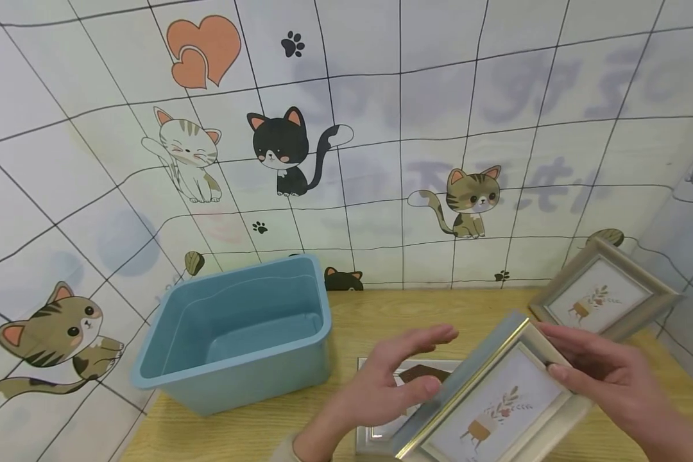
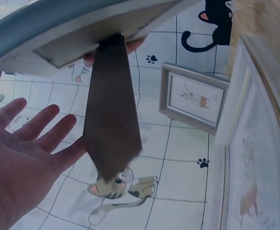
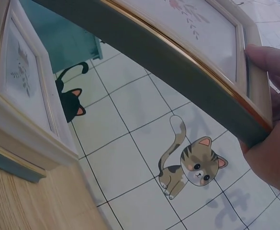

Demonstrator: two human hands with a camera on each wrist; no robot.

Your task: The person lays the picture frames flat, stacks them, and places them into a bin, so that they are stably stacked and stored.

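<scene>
Picture frame (image 1: 491, 410) tilts between right hand (image 1: 618, 375), pinching it, and empty, spread left hand (image 1: 384, 385).

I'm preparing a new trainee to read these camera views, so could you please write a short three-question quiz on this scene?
1. Which hand grips the raised picture frame?
2. True or false: in the head view, the blue tub stands to the left of the raised picture frame.
3. Fill in the blank: in the left wrist view, a brown ____ sticks out from the back of the raised picture frame.

Key:
1. The right hand; the left hand has its fingers extended.
2. True.
3. Support flap.
</scene>
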